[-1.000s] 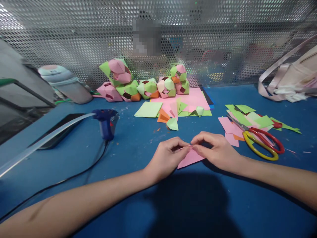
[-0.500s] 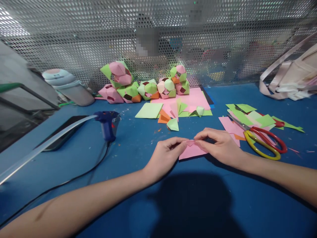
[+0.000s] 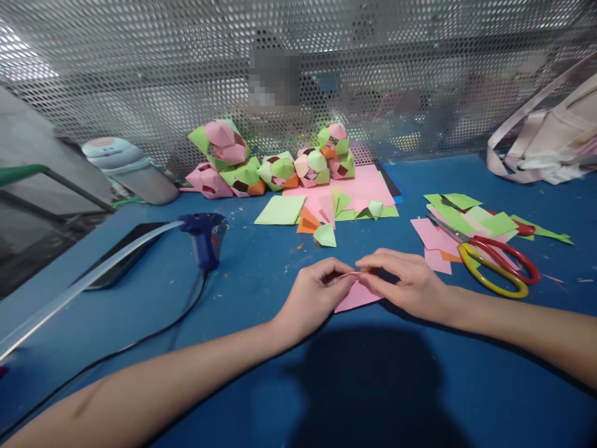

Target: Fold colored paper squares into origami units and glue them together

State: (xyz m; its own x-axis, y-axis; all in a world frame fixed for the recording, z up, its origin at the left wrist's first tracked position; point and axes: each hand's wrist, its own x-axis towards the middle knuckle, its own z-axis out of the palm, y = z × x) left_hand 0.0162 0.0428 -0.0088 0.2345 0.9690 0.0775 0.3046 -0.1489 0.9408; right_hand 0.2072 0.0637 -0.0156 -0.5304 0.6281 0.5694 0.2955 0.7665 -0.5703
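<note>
Pinching pink paper [image 3: 358, 298], right hand [image 3: 413, 281] has shifted nearer left hand [image 3: 308, 297].

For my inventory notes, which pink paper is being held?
The pink sheet pinched at its far edge by the left hand and right hand; no hand touches the other pink papers.

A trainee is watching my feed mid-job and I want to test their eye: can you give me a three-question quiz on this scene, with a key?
1. Multiple choice: what colour is the paper held by both the left hand and the right hand? A) green B) pink C) orange
2. True or false: the red-and-yellow scissors lie nearer the right hand than the left.
3. Short answer: which corded tool is on the left part of the table?

Key: 1. B; 2. True; 3. The blue glue gun
</note>
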